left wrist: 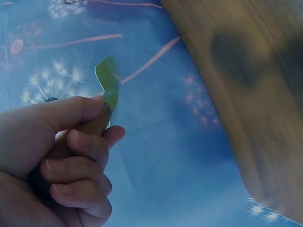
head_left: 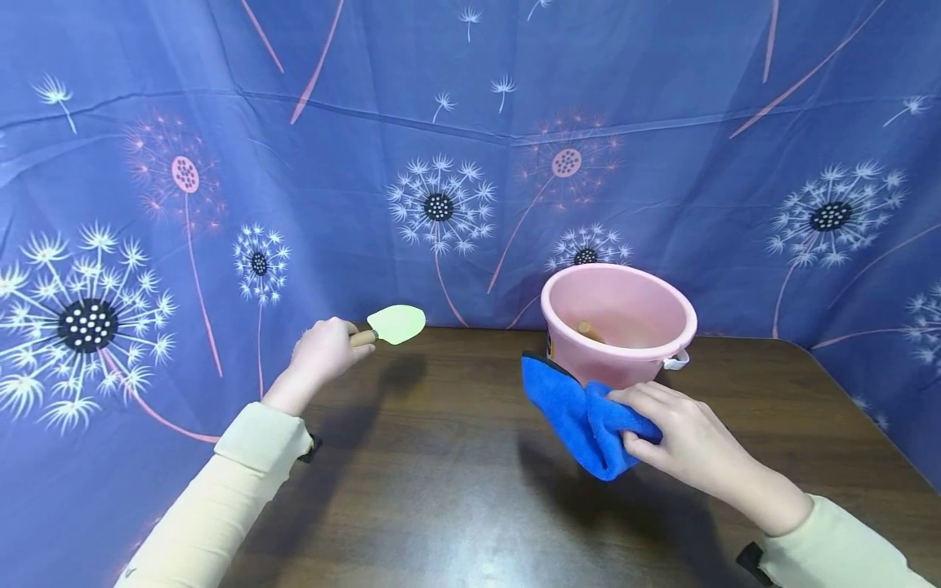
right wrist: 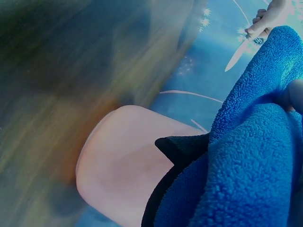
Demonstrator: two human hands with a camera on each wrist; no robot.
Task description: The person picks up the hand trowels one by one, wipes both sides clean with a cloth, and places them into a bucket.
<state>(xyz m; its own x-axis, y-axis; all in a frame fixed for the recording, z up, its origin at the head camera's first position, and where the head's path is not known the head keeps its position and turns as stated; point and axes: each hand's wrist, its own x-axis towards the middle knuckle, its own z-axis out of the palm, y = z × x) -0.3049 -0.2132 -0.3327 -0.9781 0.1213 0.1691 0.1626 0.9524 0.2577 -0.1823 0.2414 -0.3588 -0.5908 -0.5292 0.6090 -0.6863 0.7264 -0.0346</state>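
My left hand grips the wooden handle of a small garden trowel, fingers curled round it. The trowel's pale green blade points right, raised over the back left of the table. In my right hand a blue microfibre cloth is pinched and bunched, hanging in front of a pink bucket. A black edging runs along the cloth in the right wrist view. Inside the bucket a wooden handle end shows; the rest of that tool is hidden.
The bucket stands upright near the back of the brown wooden table, a white handle mount on its right side. Behind and beside the table hangs a blue curtain with dandelion prints. Both arms cast shadows on the tabletop.
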